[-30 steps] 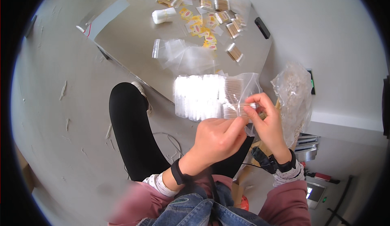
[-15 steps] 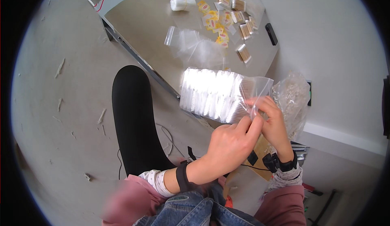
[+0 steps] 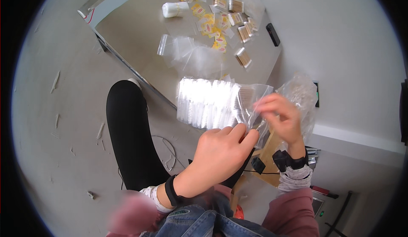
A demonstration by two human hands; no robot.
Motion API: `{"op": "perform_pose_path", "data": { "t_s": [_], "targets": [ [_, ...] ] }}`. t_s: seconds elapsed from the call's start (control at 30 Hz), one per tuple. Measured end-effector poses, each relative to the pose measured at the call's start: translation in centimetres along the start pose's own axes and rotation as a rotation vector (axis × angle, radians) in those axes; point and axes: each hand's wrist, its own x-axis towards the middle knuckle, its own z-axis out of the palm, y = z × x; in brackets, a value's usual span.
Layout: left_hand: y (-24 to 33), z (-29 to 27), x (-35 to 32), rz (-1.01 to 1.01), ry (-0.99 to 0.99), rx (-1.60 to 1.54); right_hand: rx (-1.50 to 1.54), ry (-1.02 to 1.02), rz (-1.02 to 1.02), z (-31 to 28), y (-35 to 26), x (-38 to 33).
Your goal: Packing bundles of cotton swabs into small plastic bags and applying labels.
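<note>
A clear zip bag (image 3: 206, 103) packed with white-tipped cotton swabs lies near the table's front edge, its mouth facing right. My left hand (image 3: 223, 152) is closed on the near side of the bag's mouth, thumb and fingers pinching the plastic. My right hand (image 3: 284, 117) is at the far side of the mouth, fingers stretched toward the plastic and thumb apart from them. Its fingertips are slightly blurred, and whether they touch the bag is hard to see. Behind the filled bag lie flat, clear zip bags (image 3: 191, 56).
Yellow-and-white cards (image 3: 212, 26) are scattered on the table (image 3: 131, 39). Around them lie several small packs of cotton swabs (image 3: 243, 57), a white roll (image 3: 175, 9) and a black object (image 3: 273, 34). A large clear plastic bag (image 3: 299, 103) stands by the wall at right.
My right hand has come off its pinch at the bag's mouth and its fingers have spread. My left hand keeps its grip. The view has shifted slightly, moving the table leftward.
</note>
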Motion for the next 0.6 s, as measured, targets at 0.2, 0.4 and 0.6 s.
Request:
{"op": "perform_pose_path", "data": {
  "t_s": [0.2, 0.4, 0.6],
  "targets": [
    [-0.1, -0.2, 0.6, 0.029, 0.035, -0.105, -0.055, 0.389, 0.254, -2.4, 15.2, 5.8],
    [-0.5, 0.2, 1.6, 0.084, 0.035, -0.225, -0.317, 0.308, 0.349, -0.9, 28.9, 9.3],
    [-1.3, -0.4, 1.5, 0.080, 0.020, -0.170, -0.564, 0.119, 0.573, -0.4, 23.2, 9.7]
  ]
}}
